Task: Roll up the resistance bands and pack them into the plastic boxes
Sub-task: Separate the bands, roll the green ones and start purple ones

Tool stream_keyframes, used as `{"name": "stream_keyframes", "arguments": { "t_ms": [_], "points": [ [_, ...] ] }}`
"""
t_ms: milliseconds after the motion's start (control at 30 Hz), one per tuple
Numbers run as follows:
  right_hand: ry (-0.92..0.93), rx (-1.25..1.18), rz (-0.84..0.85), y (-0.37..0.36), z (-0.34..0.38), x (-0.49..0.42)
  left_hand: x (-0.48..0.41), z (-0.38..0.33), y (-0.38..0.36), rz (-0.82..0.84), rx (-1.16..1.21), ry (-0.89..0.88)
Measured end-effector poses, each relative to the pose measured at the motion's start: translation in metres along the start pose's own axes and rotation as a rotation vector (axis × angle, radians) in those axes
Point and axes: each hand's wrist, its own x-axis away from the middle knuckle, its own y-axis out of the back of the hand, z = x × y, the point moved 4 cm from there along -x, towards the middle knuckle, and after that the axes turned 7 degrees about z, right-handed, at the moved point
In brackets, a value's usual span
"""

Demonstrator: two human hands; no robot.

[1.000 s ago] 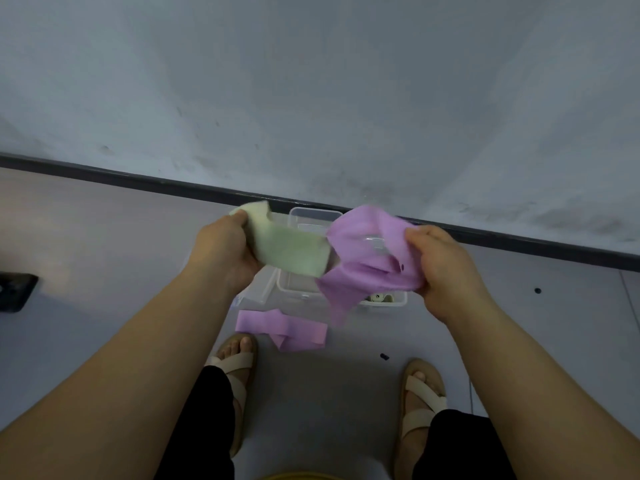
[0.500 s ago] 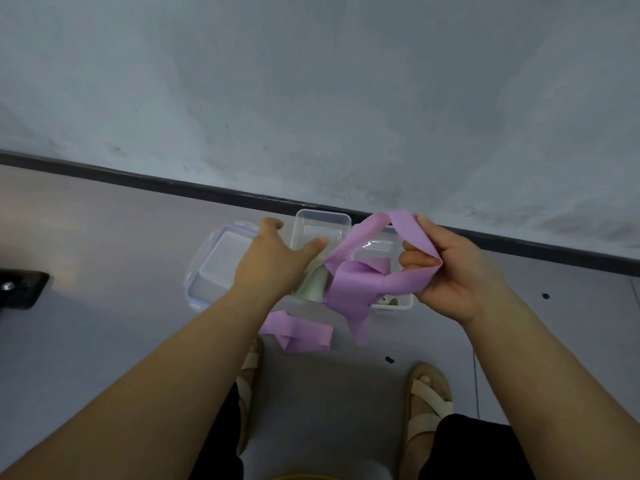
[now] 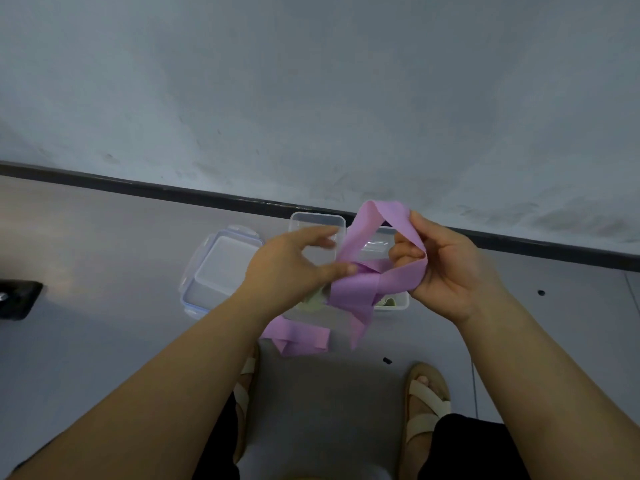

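Partly done: right hand (image 3: 446, 271) grip holds the purple band (image 3: 353, 292), unrolled, over the plastic boxes (image 3: 317, 216); left hand (image 3: 287, 268) grip wide, fingertips (image 3: 349, 270) touching it. Green band (image 3: 313, 299) seemingly boxed; second purple band (image 3: 301, 337) lies unpacked on floor (image 3: 104, 323).

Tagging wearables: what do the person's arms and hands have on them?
Nothing: the left hand and right hand are bare, with no gloves, rings or watch in view. The left forearm and right forearm are bare to the frame's edge, no sleeves showing.
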Motion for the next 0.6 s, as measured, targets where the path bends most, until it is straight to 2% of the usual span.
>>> {"name": "stream_keyframes", "arguments": {
  "t_ms": [67, 200, 333, 400, 467, 600],
  "points": [
    [0.006, -0.001, -0.009, 0.001, 0.0, -0.001, -0.001, 0.002, -0.008, 0.086, 0.096, 0.001],
    [0.064, 0.124, -0.13, 0.009, 0.003, -0.003, -0.001, 0.005, -0.009, 0.075, 0.23, -0.009],
    [0.189, 0.702, -0.52, 0.029, 0.01, -0.003, 0.0, 0.009, -0.006, 0.061, 0.345, 0.071],
    [0.344, 0.922, -0.599, 0.027, 0.017, 0.002, -0.001, 0.011, -0.003, 0.029, 0.358, 0.102],
    [0.366, 1.141, -0.472, 0.014, 0.012, 0.003, -0.001, 0.014, -0.001, -0.004, 0.382, 0.128],
    [0.191, 1.526, -0.122, -0.008, -0.025, -0.001, -0.002, 0.015, -0.001, -0.034, 0.431, 0.147]
  ]
}}
